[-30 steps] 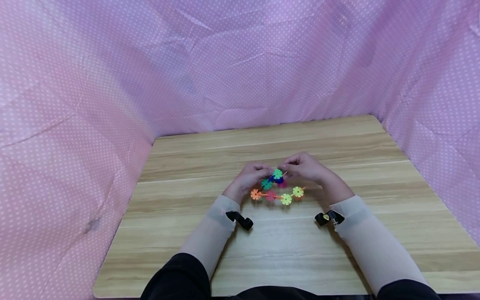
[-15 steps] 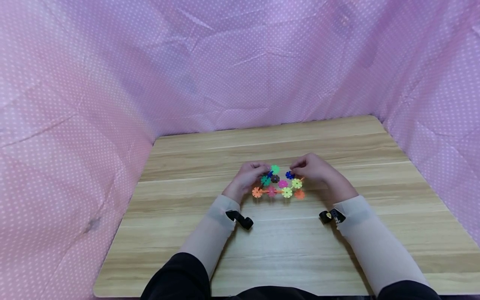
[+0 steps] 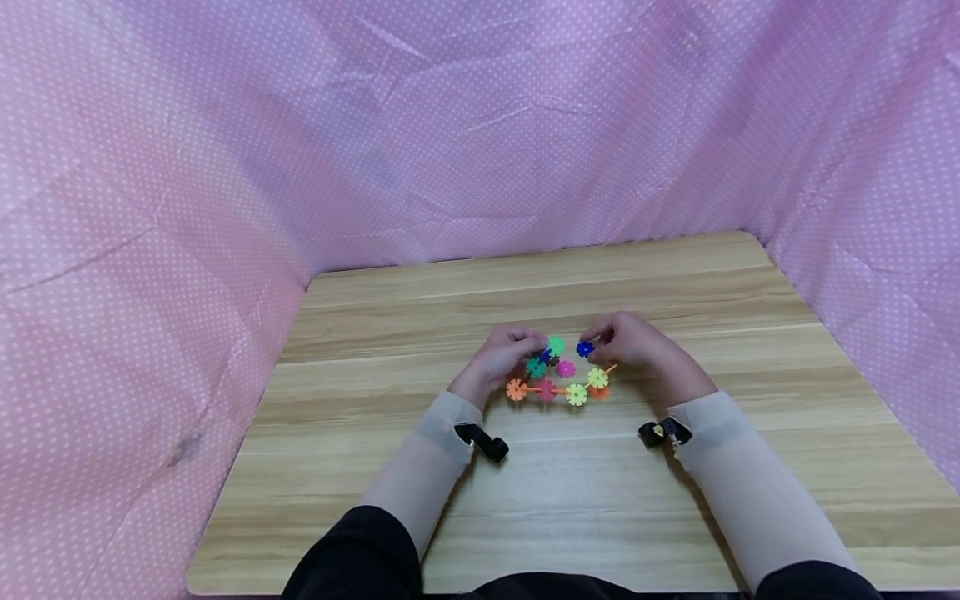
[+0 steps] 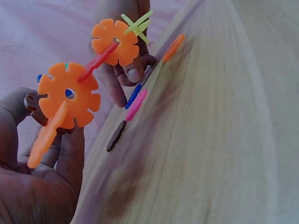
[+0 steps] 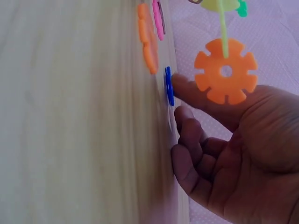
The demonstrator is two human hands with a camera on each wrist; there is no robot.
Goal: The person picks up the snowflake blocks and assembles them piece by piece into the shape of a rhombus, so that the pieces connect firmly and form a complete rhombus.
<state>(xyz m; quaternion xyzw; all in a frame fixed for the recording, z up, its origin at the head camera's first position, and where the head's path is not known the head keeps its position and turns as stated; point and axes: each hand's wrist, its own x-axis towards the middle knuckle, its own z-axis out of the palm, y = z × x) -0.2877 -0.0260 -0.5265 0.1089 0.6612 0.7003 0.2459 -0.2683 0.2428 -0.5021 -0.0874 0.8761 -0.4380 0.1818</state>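
The left hand [image 3: 501, 358] pinches one end of a curved chain of notched plastic discs, with a green disc [image 3: 555, 345] beside its fingertips. From there the chain bends round through an orange disc [image 3: 516, 389] and a red one [image 3: 546, 389] to yellow ones [image 3: 597, 377]. In the left wrist view, a brown disc [image 4: 33, 103] of the chain sits at that hand's fingers. The right hand [image 3: 633, 343] has thumb and fingertips at the edges of a loose blue disc [image 3: 585, 348]; the right wrist view shows this disc [image 5: 169, 87] flat at the tabletop.
Loose pink [image 3: 566, 368], brown [image 4: 116, 136] and orange discs [image 5: 148, 39] lie on the wooden table [image 3: 570, 500] within the chain's curve or beneath it. Pink dotted cloth [image 3: 480, 125] hangs behind and beside the table.
The right hand has moved right from beside the green disc to the loose blue disc. The chain has shifted and tilted slightly, still in the left hand.
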